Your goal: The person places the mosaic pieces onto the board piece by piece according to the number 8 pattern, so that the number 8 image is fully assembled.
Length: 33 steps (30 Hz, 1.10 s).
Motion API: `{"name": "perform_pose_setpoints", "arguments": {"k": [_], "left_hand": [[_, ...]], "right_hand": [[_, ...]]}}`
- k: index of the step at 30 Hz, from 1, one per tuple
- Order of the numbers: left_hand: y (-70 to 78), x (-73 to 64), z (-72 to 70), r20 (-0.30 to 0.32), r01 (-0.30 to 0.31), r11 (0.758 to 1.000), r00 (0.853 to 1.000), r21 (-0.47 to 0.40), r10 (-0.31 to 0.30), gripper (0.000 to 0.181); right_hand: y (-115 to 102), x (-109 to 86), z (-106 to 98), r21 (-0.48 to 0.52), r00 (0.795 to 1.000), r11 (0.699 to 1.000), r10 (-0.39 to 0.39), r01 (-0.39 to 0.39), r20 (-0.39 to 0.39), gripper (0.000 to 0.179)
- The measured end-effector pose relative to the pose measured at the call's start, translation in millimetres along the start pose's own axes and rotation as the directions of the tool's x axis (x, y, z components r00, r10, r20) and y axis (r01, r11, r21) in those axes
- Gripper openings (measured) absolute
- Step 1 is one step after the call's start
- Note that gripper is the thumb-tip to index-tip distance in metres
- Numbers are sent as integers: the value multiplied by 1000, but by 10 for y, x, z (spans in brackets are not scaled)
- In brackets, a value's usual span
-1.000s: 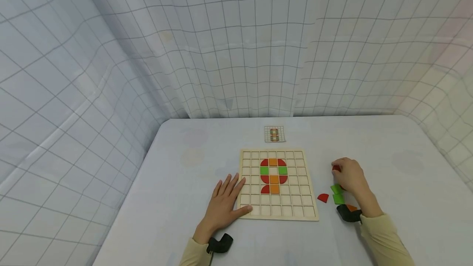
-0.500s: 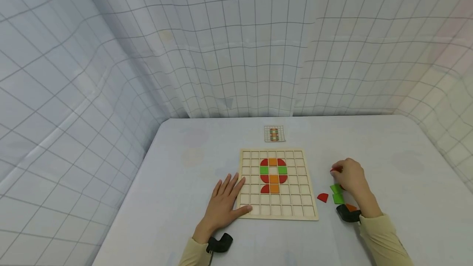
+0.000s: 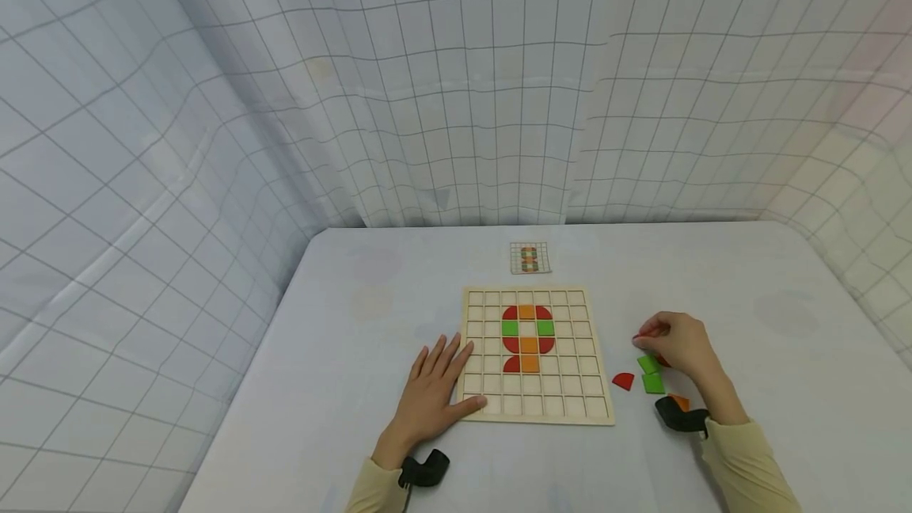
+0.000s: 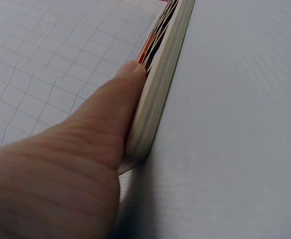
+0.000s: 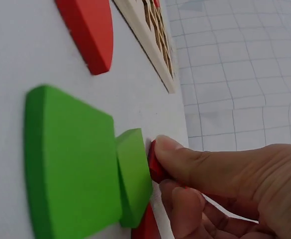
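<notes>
My right hand [image 3: 682, 341] pinches a red quarter-round tile [image 5: 157, 168] between thumb and fingers, just beyond the loose tiles right of the board. Below it lie two green square tiles [image 3: 652, 383], one leaning on the other in the right wrist view, and another red tile partly under the hand. My left hand [image 3: 430, 392] lies with fingers spread along the left edge of a wooden grid board [image 3: 574, 410], its thumb on the near rim. Red, orange and green tiles [image 3: 529, 345] fill several cells in the board's middle.
A small pattern card [image 3: 530, 258] lies behind the board. A separate red quarter-round tile [image 3: 623, 381] sits right of the board, and an orange tile [image 3: 680, 402] shows beside the black wrist camera [image 3: 680, 416]. Gridded white curtains [image 3: 456, 101] surround the white table.
My right hand has moved slightly nearer with the red tile, whose edge now shows more at the fingertips. My left hand and the board have stayed in place.
</notes>
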<state>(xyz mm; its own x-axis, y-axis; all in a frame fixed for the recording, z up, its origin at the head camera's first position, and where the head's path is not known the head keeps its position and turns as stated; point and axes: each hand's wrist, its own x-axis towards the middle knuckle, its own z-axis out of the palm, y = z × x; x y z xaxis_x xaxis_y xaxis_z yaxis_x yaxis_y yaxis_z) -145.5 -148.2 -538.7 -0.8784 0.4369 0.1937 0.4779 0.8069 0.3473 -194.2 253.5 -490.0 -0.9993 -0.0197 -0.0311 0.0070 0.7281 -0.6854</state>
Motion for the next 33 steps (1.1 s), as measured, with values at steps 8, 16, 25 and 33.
{"name": "perform_pose_setpoints", "arguments": {"k": [8,16,25,33], "left_hand": [[7,11,-13,1,3,1000,1000,5,-3,83],[7,8,-5,3,3,1000,1000,2,-3,83],[1,-3,16,-6,-2,1000,1000,2,2,83],[-9,6,13,-9,-4,1000,1000,15,5,83]], "right_hand": [[-25,22,23,108,996,993,37,-46,84,24],[-154,10,125,257,980,966,-47,-4,194,23],[-342,-18,218,415,966,910,-120,15,228,29],[-468,-44,375,422,962,905,-154,47,224,27]]}}
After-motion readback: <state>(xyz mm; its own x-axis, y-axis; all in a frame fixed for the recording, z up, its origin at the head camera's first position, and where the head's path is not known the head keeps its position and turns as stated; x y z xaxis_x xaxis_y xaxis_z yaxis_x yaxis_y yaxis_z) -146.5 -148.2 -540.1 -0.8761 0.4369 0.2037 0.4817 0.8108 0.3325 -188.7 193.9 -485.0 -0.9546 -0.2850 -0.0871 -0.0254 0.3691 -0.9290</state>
